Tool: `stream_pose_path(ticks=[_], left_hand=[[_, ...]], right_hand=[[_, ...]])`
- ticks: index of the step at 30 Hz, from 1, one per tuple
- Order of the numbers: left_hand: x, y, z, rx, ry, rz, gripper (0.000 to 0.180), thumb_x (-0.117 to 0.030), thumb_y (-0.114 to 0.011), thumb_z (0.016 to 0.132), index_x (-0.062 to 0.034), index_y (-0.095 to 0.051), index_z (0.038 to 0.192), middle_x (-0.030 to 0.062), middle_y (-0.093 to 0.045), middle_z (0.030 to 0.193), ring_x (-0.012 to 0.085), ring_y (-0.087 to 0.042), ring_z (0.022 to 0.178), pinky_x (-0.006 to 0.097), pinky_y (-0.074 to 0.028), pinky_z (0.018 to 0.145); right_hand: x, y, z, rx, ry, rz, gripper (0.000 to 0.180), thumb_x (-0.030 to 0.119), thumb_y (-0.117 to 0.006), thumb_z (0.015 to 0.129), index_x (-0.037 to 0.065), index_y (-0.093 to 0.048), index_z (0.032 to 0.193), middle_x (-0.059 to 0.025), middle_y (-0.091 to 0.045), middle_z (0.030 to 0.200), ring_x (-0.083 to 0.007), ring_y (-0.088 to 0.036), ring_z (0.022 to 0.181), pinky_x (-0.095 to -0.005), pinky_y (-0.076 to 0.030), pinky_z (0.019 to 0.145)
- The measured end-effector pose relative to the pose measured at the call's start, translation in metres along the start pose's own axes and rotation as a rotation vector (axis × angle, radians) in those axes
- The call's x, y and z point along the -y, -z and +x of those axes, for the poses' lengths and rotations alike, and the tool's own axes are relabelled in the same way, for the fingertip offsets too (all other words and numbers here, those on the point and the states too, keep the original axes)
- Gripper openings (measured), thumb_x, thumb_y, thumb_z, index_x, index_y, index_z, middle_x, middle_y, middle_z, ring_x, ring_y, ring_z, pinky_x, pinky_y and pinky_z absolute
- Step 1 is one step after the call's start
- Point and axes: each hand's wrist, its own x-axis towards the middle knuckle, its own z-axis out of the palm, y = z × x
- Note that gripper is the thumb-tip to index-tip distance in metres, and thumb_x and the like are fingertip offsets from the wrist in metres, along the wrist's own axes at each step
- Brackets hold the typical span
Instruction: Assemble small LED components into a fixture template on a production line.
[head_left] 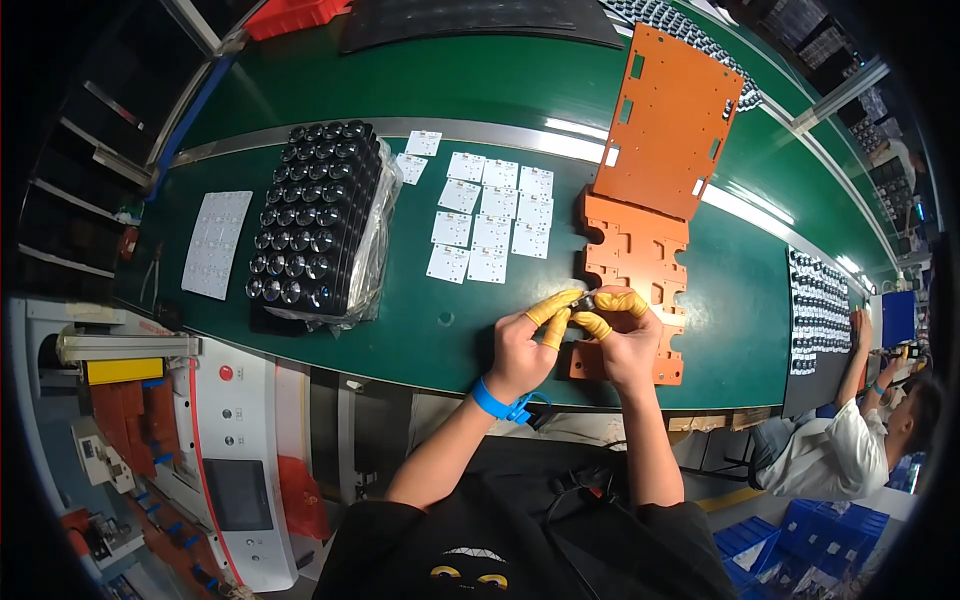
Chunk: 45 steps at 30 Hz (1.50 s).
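A long green worktable [420, 345] fills the middle of a crowded workshop, a pale metal strip running along its far side with more green surface beyond. On the near left stands a white and grey machine [233, 400] with a dark screen and a red button; on the far right, another person [835, 445] in a light shirt sits close to a tray of dark round pieces [818, 310]. Right of centre lies a big orange fixture in two parts: a notched lower plate [640, 235] with recesses and cut-outs, and a flat far plate [672, 120] with slots and small holes, reaching across the metal strip. To the left rises a stack of black trays [312, 215] filled with rows of shiny, dark domes, clear plastic bunched along its right side. Left of that lies a white panel [216, 245]. Between stack and fixture, small white square boards [490, 218] are spread in loose columns. The left hand [522, 350], with a blue band [490, 400] at its wrist, and the right hand [630, 345] meet over the fixture's near left edge, partly blocking it; both wear yellow finger covers. Their fingertips close in a narrow pinch around one small, dark part [588, 300] with a pale glint, held above the fixture's edge; the fingers hide most of its shape.
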Motion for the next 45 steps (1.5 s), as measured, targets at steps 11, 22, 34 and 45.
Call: stream_pose_path(ticks=[11, 22, 34, 45], left_hand=[[-0.001, 0.006, 0.0, 0.089, 0.156, -0.267, 0.021, 0.004, -0.057, 0.089, 0.0059, -0.065, 0.108, 0.0139, -0.072, 0.097, 0.0203, -0.07, 0.088, 0.03, -0.055, 0.078], [-0.002, -0.011, 0.002, 0.015, -0.382, 0.408, 0.047, -0.002, -0.078, 0.068, -0.0003, -0.059, 0.112, 0.0173, -0.056, 0.117, 0.0331, -0.06, 0.098, 0.041, -0.053, 0.082], [-0.037, -0.016, 0.01, 0.033, 0.487, -0.476, 0.027, -0.006, -0.071, 0.086, 0.0081, -0.062, 0.108, 0.0077, -0.064, 0.097, 0.0106, -0.062, 0.083, 0.025, -0.053, 0.075], [-0.026, -0.026, 0.037, 0.056, 0.601, -0.498, 0.015, -0.003, -0.066, 0.087, 0.0085, -0.066, 0.096, 0.0042, -0.067, 0.085, 0.0067, -0.061, 0.073, 0.022, -0.05, 0.063]], right_hand=[[0.008, 0.0, 0.004, 0.025, -0.163, 0.047, 0.031, -0.005, -0.075, 0.078, -0.003, -0.058, 0.104, -0.0064, -0.062, 0.099, -0.011, -0.061, 0.084, -0.0262, -0.053, 0.077], [0.004, 0.0, 0.001, -0.003, -0.063, 0.095, 0.031, 0.001, -0.074, 0.081, 0.0, -0.054, 0.104, -0.0057, -0.063, 0.096, -0.0107, -0.061, 0.086, -0.0267, -0.051, 0.077], [0.018, -0.006, 0.004, -0.184, 0.688, -0.748, 0.027, -0.006, -0.075, 0.072, -0.001, -0.056, 0.091, -0.0133, -0.061, 0.095, -0.0292, -0.066, 0.082, -0.0325, -0.053, 0.069], [0.024, -0.001, 0.008, -0.07, 0.679, -1.058, 0.041, 0.002, -0.078, 0.065, -0.003, -0.055, 0.098, -0.0172, -0.057, 0.109, -0.0374, -0.059, 0.1, -0.0413, -0.052, 0.08]])
